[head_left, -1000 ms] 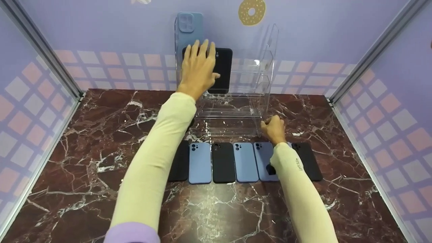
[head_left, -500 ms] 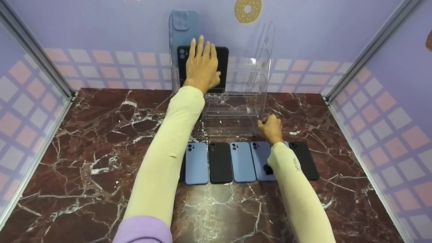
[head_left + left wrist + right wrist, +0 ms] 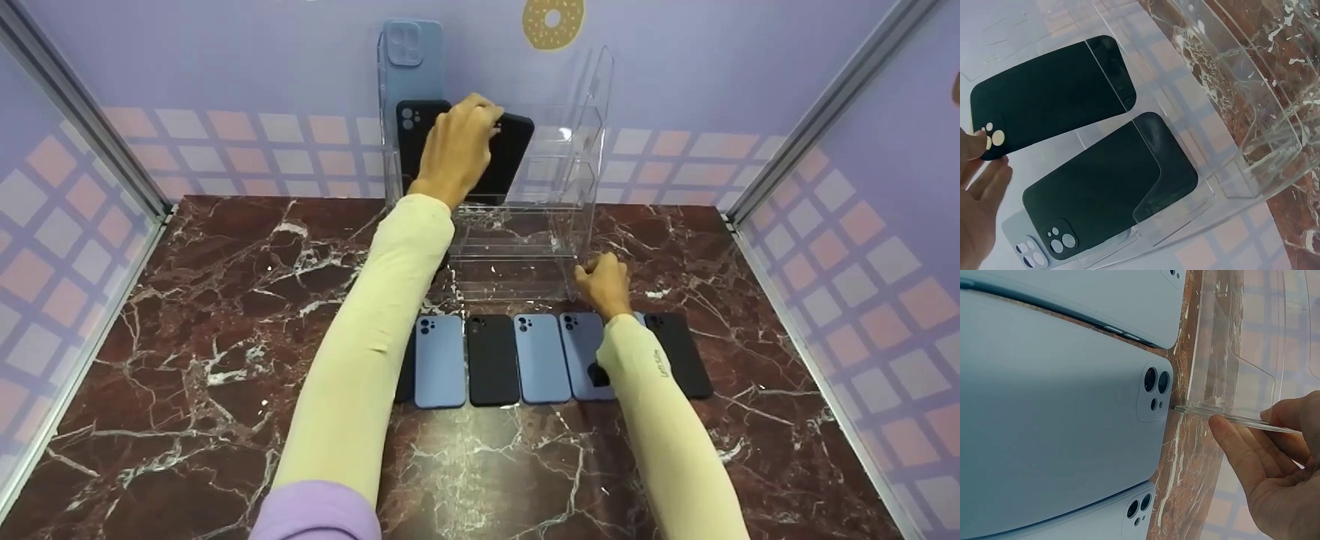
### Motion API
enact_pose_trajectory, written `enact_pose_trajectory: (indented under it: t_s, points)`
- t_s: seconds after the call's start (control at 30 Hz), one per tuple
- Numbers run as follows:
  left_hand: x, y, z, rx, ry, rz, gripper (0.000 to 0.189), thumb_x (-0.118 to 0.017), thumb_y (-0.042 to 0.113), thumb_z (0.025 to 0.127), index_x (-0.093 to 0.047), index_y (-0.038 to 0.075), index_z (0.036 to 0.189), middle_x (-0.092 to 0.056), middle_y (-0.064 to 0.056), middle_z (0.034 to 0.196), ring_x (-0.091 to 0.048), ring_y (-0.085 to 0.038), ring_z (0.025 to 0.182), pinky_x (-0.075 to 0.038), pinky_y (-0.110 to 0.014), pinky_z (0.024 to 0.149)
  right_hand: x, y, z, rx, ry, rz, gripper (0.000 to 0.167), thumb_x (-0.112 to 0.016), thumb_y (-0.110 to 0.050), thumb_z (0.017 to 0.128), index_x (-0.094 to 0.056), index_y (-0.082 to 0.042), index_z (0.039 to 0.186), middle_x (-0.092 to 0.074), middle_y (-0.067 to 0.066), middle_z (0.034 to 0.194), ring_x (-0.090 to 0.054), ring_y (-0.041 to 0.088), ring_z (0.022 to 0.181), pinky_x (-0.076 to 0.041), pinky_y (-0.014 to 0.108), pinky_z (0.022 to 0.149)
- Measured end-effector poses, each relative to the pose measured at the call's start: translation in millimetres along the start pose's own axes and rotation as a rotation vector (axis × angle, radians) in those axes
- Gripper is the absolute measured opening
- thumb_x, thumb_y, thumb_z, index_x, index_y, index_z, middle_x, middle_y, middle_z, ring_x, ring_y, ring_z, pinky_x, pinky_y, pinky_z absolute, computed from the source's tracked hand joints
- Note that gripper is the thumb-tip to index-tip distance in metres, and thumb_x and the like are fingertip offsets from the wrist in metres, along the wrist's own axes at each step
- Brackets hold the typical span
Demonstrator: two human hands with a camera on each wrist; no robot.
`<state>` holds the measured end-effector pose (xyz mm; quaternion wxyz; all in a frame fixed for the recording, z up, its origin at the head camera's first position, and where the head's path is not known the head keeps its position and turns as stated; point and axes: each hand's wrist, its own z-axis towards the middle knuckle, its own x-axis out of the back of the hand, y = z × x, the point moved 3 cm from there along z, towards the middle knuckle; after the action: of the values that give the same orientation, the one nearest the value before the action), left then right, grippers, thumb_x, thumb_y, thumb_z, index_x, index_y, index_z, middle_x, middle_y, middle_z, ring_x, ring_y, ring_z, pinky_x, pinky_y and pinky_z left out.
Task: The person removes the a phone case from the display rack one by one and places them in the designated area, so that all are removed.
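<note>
My left hand (image 3: pixel 459 146) pinches a black phone case (image 3: pixel 516 150) near its camera-hole corner. That case leans to the right in an upper tier of the clear acrylic display rack (image 3: pixel 592 161), its lower end behind the tier's front lip. A second black case (image 3: pixel 1100 185) stands just beside it in the same tier, and a light blue case (image 3: pixel 424 71) rises behind on the top tier. My right hand (image 3: pixel 606 285) grips the lower right side edge of the rack, thumb and fingers on either face of the panel, as the right wrist view shows.
Several phone cases lie in a row on the marbled table (image 3: pixel 225 435) before the rack, among them a black case (image 3: pixel 493 360) and a blue case (image 3: pixel 440 360). My forearms partly cover the row. A patterned wall (image 3: pixel 675 90) stands behind the rack, with side panels left and right.
The left hand went from lying flat with fingers spread over the black cases to pinching the right one, whose top has tipped rightward. The right hand stays on the rack's edge.
</note>
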<state>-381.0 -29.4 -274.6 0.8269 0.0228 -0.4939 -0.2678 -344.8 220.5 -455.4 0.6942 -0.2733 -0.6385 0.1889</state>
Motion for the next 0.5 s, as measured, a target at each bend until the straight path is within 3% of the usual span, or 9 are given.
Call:
enact_pose_trajectory:
  t_s: [0.27,0.5]
  points:
    - [4.6,2.3,-0.7,-0.016,0.032,-0.059,0.026,-0.060,0.000,0.098,-0.076,0.009,0.117,-0.072,-0.009,0.116,-0.071,-0.025,0.102,-0.056,-0.027,0.086,-1,-2,3.3,0.002,0.009,-0.004,0.027,-0.062,-0.017,0.096,-0.075,0.006,0.099,-0.073,0.024,0.106,-0.067,0.042,0.105,-0.048,0.055,0.097]
    - [14.8,15.1,-9.2,-0.160,0.164,-0.108,0.025,-0.059,-0.004,0.096,-0.076,0.005,0.113,-0.072,-0.012,0.109,-0.073,-0.025,0.093,-0.057,-0.026,0.080,-3,-2,5.8,0.008,0.017,-0.003,0.027,-0.063,-0.018,0.094,-0.075,0.006,0.100,-0.073,0.025,0.107,-0.067,0.044,0.107,-0.048,0.055,0.098]
